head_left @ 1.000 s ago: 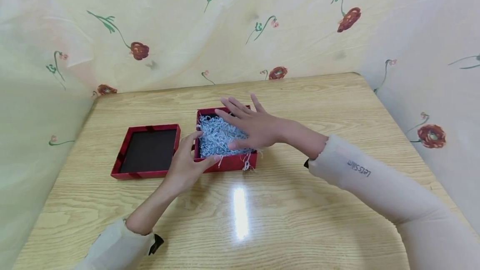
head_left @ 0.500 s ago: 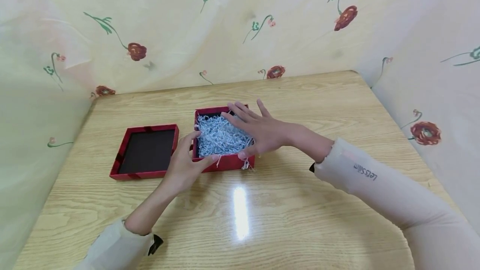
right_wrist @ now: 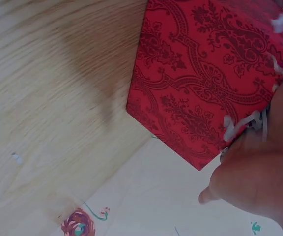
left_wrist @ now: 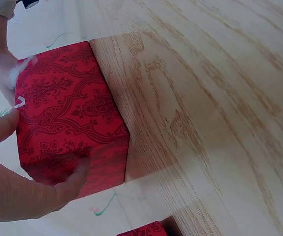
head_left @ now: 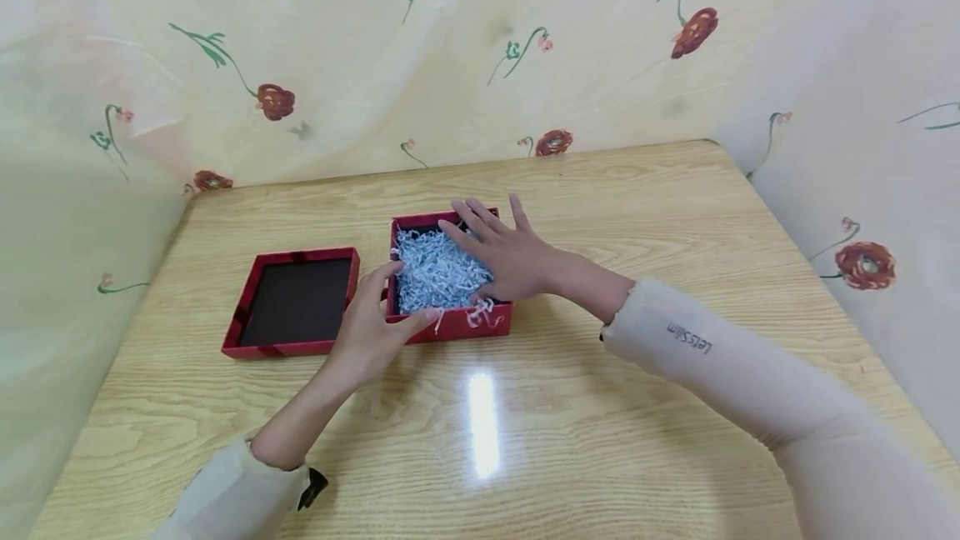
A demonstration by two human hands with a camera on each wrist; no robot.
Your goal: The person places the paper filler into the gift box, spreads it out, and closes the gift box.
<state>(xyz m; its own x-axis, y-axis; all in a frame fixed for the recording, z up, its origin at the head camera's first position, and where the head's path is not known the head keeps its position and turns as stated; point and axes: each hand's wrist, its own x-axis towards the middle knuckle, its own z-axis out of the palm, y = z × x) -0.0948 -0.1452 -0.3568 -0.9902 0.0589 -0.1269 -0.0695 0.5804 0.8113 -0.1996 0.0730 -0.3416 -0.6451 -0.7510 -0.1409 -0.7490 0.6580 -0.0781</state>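
A red patterned box [head_left: 457, 326] stands on the table, filled with pale blue shredded paper [head_left: 435, 269]. My left hand [head_left: 365, 323] grips its near left corner, thumb at the front rim and fingers along the left side. In the left wrist view the thumb and a finger touch the brocade-like walls [left_wrist: 68, 98]. Over the box's right part, my right hand [head_left: 517, 259] lies with fingers spread, resting on the shreds; its thumb is partly hidden among them. A few white strands [head_left: 483, 315] hang over the front rim.
A shallow red lid [head_left: 296, 302] with a black inside lies upturned to the left of the box. The wood-grain table [head_left: 615, 407] ends at floral cloth [head_left: 337, 65] at the back and sides. A small pale scrap [right_wrist: 16, 157] lies on the table in the right wrist view.
My right hand shifted right, then back left over the shreds, and its thumb now dips in at the near right. Strands at the front rim moved. The left hand stayed at the corner.
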